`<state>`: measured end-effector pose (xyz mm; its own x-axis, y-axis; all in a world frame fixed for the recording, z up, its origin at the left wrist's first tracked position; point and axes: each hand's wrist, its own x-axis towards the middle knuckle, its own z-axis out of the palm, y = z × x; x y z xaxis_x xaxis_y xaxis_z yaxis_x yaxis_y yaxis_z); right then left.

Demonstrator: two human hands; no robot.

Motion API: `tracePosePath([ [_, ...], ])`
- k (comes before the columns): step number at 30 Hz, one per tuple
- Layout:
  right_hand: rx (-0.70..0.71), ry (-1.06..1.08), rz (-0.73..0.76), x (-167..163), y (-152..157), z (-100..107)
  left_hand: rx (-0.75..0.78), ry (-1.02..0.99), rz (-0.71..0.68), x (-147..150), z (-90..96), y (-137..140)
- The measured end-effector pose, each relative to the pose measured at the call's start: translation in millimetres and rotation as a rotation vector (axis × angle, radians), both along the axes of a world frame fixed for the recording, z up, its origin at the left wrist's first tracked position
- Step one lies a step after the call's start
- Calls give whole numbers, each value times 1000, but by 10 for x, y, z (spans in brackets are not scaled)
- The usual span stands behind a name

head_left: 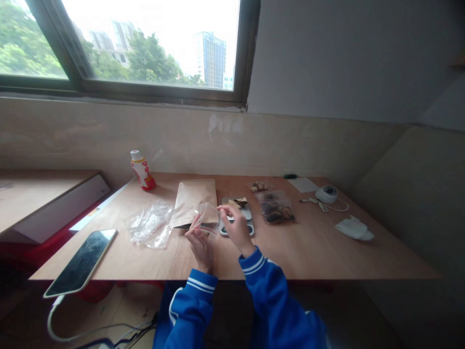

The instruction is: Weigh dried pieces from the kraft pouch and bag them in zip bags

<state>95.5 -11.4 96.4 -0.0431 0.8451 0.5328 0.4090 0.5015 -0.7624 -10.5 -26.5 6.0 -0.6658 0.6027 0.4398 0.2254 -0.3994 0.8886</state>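
A clear zip bag (208, 218) is stretched between my two hands over the table. My left hand (200, 246) grips its lower left side, and my right hand (236, 225) pinches its right edge. Just beyond my right hand sits a white kitchen scale (247, 212), partly hidden by that hand. Dried brown and pale pieces (237, 202) lie on the scale. Behind the held bag is a brown kraft paper bag (196, 194), lying flat. To the right of the scale are filled zip bags (278, 212) with dark dried pieces inside.
Crumpled clear plastic (150, 225) lies on the left, near a phone (83, 261) with a cable plugged in. A red and white bottle (143, 169) stands at the back. On the right are a white dome camera (327, 194), white paper (303, 185) and a white cloth (353, 228).
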Motion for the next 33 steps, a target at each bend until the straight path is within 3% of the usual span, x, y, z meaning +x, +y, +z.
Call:
tracePosePath([
  [2, 30, -39, -74, 111, 166, -104, -27, 35, 44, -7, 1, -2],
  [7, -93, -545, -50, 286, 579, -420, -96, 48, 91, -26, -61, 19],
  [10, -126, -706, -42, 274, 661, -536, -128, 31, 102, -28, -72, 17],
  [16, -28, -694, -72, 295, 640, -600, -116, -5, 99, -15, -4, -6],
  [26, -65, -757, -132, 245, 605, -520, -135, -4, 111, -25, -8, 1],
  [33, -19, -670, -216, 158, 551, -597, -146, 17, 72, -19, -6, 7],
])
